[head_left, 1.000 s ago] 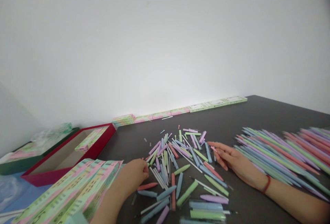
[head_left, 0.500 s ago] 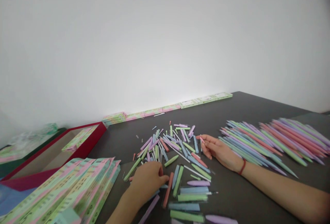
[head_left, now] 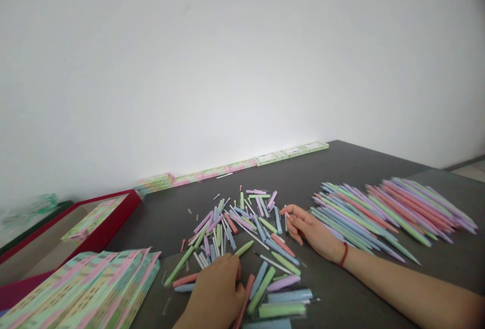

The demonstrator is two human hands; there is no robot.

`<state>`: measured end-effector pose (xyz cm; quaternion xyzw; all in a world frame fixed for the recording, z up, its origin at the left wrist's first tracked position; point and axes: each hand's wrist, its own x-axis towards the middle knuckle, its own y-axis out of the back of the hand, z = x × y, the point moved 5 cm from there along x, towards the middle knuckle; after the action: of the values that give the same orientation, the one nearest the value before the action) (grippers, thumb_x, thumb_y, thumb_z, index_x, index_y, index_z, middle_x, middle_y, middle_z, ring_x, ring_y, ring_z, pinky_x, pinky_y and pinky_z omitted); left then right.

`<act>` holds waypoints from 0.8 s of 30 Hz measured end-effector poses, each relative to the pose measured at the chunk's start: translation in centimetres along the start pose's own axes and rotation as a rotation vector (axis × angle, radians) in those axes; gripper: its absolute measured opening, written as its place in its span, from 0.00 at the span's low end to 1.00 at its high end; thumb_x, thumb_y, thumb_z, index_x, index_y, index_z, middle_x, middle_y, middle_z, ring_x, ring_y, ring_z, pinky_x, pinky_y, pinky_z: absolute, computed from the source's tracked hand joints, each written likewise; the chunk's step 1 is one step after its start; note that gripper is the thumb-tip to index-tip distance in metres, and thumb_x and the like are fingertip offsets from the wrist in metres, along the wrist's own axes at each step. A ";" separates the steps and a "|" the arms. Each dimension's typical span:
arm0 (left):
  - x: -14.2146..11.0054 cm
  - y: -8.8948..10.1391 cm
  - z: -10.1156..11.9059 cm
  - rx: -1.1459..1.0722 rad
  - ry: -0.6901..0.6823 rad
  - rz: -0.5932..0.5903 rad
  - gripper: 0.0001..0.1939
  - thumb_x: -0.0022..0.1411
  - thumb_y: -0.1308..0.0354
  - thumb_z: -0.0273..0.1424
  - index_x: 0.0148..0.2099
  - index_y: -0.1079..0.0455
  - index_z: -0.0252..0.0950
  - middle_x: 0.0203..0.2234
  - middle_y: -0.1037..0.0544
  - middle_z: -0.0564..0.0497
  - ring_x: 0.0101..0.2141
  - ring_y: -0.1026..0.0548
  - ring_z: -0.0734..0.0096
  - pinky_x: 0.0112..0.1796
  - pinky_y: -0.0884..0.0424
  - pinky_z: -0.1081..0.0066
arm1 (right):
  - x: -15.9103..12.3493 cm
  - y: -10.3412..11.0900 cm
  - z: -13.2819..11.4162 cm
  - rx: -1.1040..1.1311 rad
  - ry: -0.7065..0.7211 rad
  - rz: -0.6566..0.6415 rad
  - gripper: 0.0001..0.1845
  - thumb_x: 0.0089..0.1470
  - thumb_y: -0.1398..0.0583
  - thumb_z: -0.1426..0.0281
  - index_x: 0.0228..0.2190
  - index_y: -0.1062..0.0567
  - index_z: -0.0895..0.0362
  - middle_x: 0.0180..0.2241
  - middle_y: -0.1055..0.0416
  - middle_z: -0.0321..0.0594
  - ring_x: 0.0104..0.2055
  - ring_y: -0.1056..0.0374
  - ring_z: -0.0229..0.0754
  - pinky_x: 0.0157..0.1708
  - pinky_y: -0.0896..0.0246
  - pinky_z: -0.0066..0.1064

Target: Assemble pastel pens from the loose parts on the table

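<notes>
My left hand (head_left: 217, 291) is low in the middle with its fingers curled down. What it holds, if anything, is hidden under it. A red pen barrel (head_left: 247, 289) lies beside its thumb, and a red and a blue part show to its left. My right hand (head_left: 308, 230), wearing a red cord at the wrist, pinches a thin pen refill with a pink end (head_left: 287, 215) between thumb and forefinger. Around and between my hands lies a loose heap of pastel pen parts (head_left: 227, 223): barrels, caps and thin white refills.
Rows of pastel pens (head_left: 352, 213) lie on the dark table (head_left: 299, 182) at right. Printed flat boxes (head_left: 87, 288) are stacked front left. Behind them stands a red box (head_left: 129, 207) with a printed pack inside. More packs (head_left: 215, 171) line the wall.
The view has shifted, so the table things sit further left and a little lower. My left hand has moved slightly toward the front. My right hand still pinches the pink-ended refill.
</notes>
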<state>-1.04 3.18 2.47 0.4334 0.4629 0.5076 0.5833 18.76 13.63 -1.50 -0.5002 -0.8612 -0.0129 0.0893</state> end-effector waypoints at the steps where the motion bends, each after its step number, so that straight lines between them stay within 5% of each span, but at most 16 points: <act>1: 0.0 0.0 0.1 0.004 0.010 -0.006 0.05 0.51 0.52 0.26 0.28 0.36 0.38 0.27 0.26 0.50 0.30 0.29 0.66 0.31 0.39 0.69 | 0.0 0.0 0.0 -0.028 0.006 0.004 0.12 0.60 0.51 0.61 0.39 0.38 0.57 0.20 0.44 0.26 0.16 0.52 0.30 0.19 0.58 0.25; 9: 0.4 -1.6 1.0 0.052 -0.048 -0.053 0.05 0.54 0.52 0.26 0.28 0.35 0.37 0.27 0.26 0.49 0.32 0.29 0.63 0.33 0.39 0.68 | -0.4 0.2 0.2 -0.288 0.008 0.094 0.14 0.59 0.51 0.58 0.33 0.36 0.55 0.17 0.51 0.25 0.18 0.56 0.32 0.17 0.61 0.24; 12: 0.8 -0.8 0.5 -0.041 -0.025 0.026 0.06 0.55 0.53 0.27 0.26 0.39 0.38 0.25 0.28 0.49 0.28 0.30 0.64 0.31 0.39 0.66 | -0.3 0.4 0.0 -0.329 -0.017 0.106 0.15 0.59 0.50 0.58 0.31 0.34 0.56 0.17 0.51 0.26 0.19 0.55 0.32 0.17 0.60 0.25; 16: 1.3 1.3 -0.6 -0.666 0.026 0.077 0.08 0.58 0.56 0.32 0.27 0.42 0.39 0.21 0.31 0.53 0.24 0.31 0.68 0.27 0.38 0.69 | 0.1 0.2 -0.9 -0.071 -0.111 0.073 0.16 0.58 0.49 0.57 0.32 0.33 0.58 0.17 0.50 0.26 0.16 0.57 0.30 0.15 0.63 0.25; 20: 1.5 0.6 -0.4 -1.444 0.056 -0.133 0.09 0.58 0.54 0.37 0.29 0.43 0.39 0.20 0.33 0.59 0.14 0.38 0.80 0.16 0.43 0.77 | 0.1 -1.2 -1.8 0.329 -0.338 -0.054 0.12 0.53 0.43 0.64 0.35 0.30 0.60 0.19 0.43 0.28 0.16 0.53 0.27 0.14 0.62 0.21; 24: 1.7 -1.6 0.4 -1.647 0.027 -0.318 0.07 0.52 0.49 0.34 0.28 0.45 0.40 0.14 0.41 0.64 0.11 0.54 0.85 0.13 0.58 0.81 | 0.4 -2.4 -1.5 0.463 -0.478 -0.131 0.10 0.50 0.41 0.71 0.36 0.30 0.62 0.20 0.34 0.33 0.16 0.43 0.28 0.14 0.53 0.20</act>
<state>-0.27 4.64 0.79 -0.2076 0.0067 0.6004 0.7722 16.70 12.55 0.20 -0.3993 -0.8680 0.2950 -0.0047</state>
